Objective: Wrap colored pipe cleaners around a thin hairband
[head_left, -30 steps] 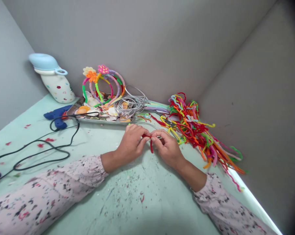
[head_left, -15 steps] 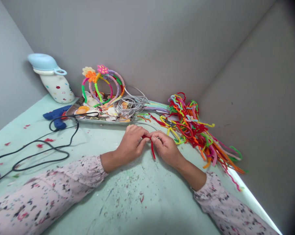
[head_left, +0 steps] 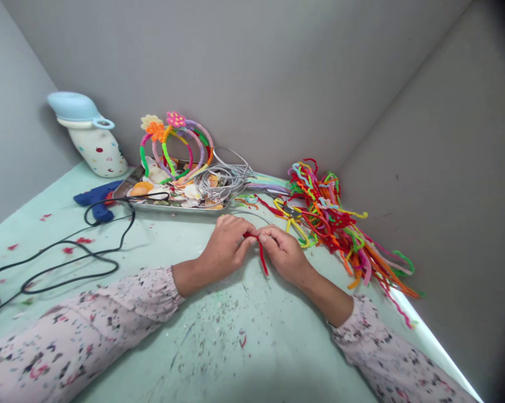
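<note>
A short red pipe cleaner (head_left: 263, 260) is pinched between my two hands over the middle of the table, its free end hanging down toward me. My left hand (head_left: 227, 243) grips it with thumb and forefinger closed. The fingertips of my right hand (head_left: 286, 252) are pressed together on it too, almost touching the left ones. A thin grey wire (head_left: 252, 213) curves just behind my hands; whether it runs into my grip is hidden by the fingers.
Behind stands a metal tray (head_left: 177, 210) with scraps, grey wire coils (head_left: 225, 182) and flower-topped hoops (head_left: 180, 140). Left are a blue glue gun (head_left: 97, 196), its black cord (head_left: 97, 253) and a bottle (head_left: 95, 148). Pliers (head_left: 292, 211) and piled pipe cleaners (head_left: 331, 224) lie right.
The hanging end of the red pipe cleaner has swung very slightly to the right. Both hands keep their place and their pinch.
</note>
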Demonstrator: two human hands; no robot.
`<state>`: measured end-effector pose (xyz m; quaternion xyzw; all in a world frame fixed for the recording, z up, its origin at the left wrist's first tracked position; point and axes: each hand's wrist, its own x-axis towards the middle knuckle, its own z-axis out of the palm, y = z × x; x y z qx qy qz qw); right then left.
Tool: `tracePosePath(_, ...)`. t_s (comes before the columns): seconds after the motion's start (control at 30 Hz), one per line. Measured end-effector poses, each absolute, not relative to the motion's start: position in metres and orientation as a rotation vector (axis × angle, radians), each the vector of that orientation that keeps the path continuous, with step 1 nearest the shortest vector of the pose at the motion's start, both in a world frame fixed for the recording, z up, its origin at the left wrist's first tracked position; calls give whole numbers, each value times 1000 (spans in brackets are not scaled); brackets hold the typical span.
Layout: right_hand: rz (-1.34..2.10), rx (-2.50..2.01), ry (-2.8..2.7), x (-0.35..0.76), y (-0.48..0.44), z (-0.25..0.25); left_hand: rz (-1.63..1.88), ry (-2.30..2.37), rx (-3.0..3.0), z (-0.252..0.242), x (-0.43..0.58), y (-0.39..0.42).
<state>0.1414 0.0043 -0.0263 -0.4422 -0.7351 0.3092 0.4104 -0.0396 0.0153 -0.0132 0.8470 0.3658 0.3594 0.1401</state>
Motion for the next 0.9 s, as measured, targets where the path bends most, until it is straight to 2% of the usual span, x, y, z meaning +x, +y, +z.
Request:
tracePosePath(0.7,889,-1183,-1697,141,3,-26,1059,1081,2353,-13,-39,15)
tracePosePath(0.9,826,-1182,-1623,141,3,-28,1047,1087,2333,-12,-39,16)
